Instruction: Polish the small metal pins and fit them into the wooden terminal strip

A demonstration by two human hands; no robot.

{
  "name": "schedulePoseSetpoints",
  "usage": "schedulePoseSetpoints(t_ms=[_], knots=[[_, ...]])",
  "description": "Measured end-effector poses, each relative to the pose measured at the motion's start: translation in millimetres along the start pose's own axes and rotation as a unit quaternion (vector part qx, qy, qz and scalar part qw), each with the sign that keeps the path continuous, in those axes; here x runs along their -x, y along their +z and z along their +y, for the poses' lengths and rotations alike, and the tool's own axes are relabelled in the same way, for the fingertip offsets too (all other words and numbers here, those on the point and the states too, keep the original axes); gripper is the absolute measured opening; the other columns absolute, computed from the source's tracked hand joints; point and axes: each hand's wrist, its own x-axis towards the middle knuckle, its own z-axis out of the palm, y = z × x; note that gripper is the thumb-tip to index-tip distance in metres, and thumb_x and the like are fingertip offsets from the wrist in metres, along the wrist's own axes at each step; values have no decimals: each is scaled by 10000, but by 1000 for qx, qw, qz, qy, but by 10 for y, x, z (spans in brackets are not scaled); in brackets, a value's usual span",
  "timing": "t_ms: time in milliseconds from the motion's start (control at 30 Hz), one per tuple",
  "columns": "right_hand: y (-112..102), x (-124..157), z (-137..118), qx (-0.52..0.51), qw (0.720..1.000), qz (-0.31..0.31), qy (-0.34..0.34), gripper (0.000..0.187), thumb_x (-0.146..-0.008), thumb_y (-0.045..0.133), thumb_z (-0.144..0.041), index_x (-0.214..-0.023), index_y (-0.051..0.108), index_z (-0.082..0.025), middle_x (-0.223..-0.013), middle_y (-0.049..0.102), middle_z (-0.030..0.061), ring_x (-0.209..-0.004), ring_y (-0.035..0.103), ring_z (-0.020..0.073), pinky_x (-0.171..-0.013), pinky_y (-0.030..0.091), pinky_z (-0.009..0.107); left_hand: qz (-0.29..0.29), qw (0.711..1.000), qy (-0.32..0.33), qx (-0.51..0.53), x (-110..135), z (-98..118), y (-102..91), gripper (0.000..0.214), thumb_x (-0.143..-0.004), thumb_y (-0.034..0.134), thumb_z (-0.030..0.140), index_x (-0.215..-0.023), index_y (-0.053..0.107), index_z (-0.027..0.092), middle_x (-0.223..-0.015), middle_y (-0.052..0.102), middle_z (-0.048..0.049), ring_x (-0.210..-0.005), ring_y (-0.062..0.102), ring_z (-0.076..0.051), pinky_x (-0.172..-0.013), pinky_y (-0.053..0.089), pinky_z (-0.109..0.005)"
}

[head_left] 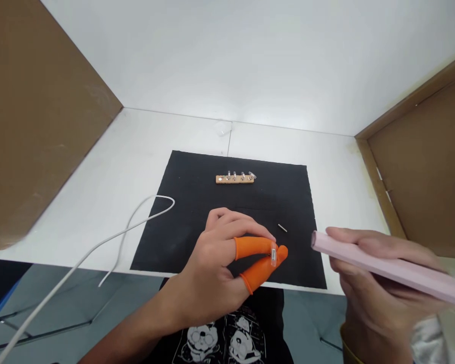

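Observation:
My left hand [227, 258] wears orange rubber finger cots on its thumb and index finger. Pinched between them is a small clear piece with a silvery insert [273, 255], held above the black mat [197, 227]. At the right, my right hand [379, 273] is wrapped around a long, pale pink bar-shaped object [387, 267], its blunt end pointing left; its kind is unclear. A thin silvery pin [282, 228] lies on the mat just beyond my left fingertips. Farther back rests a tan strip [233, 180] with several small clear pieces standing or leaning on it.
A white cable [117, 232] loops over the left mat edge and hangs off the table. Behind the mat, a crumpled clear bit of plastic [222, 128] sits on the white table [144, 136]. Brown boards [41, 116] flank the left and right sides, with a white wall behind.

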Motion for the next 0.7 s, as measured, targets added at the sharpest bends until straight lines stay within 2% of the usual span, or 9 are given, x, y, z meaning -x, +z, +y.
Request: schedulePoseSetpoints(t_ms=[67, 200, 267, 333, 400, 500, 600, 633, 700], knots=[[24, -44, -39, 12, 999, -27, -22, 254, -880, 925, -350, -1114, 827, -343, -1044, 869, 70, -815, 853, 298, -634, 711, 368, 1, 1000, 0, 0, 3, 0, 0, 156, -953, 834, 60, -1002, 770, 193, -1014, 844, -8, -922, 767, -171, -955, 476, -406], [39, 1, -82, 12, 978, -176, -113, 273, -1008, 791, -310, -1280, 807, -321, -1034, 865, 50, -710, 839, 253, -600, 706, 335, 9, 1000, 0, 1, 4, -13, -4, 148, -949, 854, 76, -994, 777, 195, -1011, 847, -8, -916, 768, -175, -963, 472, -417], [35, 20, -34, 4, 982, -145, -123, 345, -990, 798, -225, -1323, 786, -312, -1058, 867, 11, -766, 847, 229, -621, 718, 312, 3, 1000, -2, 2, 2, -14, -4, 148, -950, 846, 68, -994, 778, 191, -1013, 848, -7, -921, 768, -174, -968, 470, -417], [37, 26, 28, 5, 994, -38, -101, 437, -911, 847, -119, -1297, 785, -313, -1134, 862, -18, -893, 856, 213, -694, 736, 294, -3, 1000, -2, 4, 0, -13, 0, 145, -952, 834, 59, -985, 775, 187, -1003, 845, -6, -922, 766, -173, -961, 469, -413], [53, 33, 55, 6, 996, 10, -87, 490, -871, 866, -71, -1290, 786, -312, -1178, 856, -14, -952, 855, 208, -735, 737, 275, -2, 1000, -2, 5, -2, -15, 6, 137, -957, 829, 60, -976, 774, 184, -989, 843, -5, -916, 763, -173, -952, 468, -411], [82, 52, 11, -10, 989, -71, -127, 398, -945, 852, -197, -1320, 791, -315, -1003, 870, -14, -755, 846, 211, -642, 716, 274, 1, 1000, -4, 2, -4, -28, 11, 142, -952, 840, 61, -967, 776, 187, -984, 843, -4, -901, 759, -172, -954, 465, -414], [65, 47, -12, -13, 972, -181, -152, 306, -1035, 764, -297, -1340, 785, -272, -1049, 868, 23, -704, 838, 224, -616, 714, 311, 4, 1000, -2, 3, -3, -41, 9, 154, -946, 847, 56, -972, 776, 190, -995, 847, -2, -902, 759, -171, -959, 462, -414], [50, 36, 5, -14, 974, -170, -149, 310, -1033, 759, -258, -1342, 780, -254, -1111, 864, 37, -762, 850, 226, -631, 720, 310, 3, 1000, 0, 3, -3, -43, 8, 152, -948, 844, 56, -975, 776, 189, -996, 848, -2, -906, 758, -170, -959, 461, -410], [25, 9, 64, -14, 988, -69, -138, 384, -953, 799, -99, -1311, 784, -236, -1165, 859, 26, -896, 859, 217, -705, 734, 291, 2, 1000, 4, 3, -1, -41, 6, 139, -951, 840, 58, -977, 778, 179, -996, 846, -4, -913, 756, -167, -957, 459, -402]])
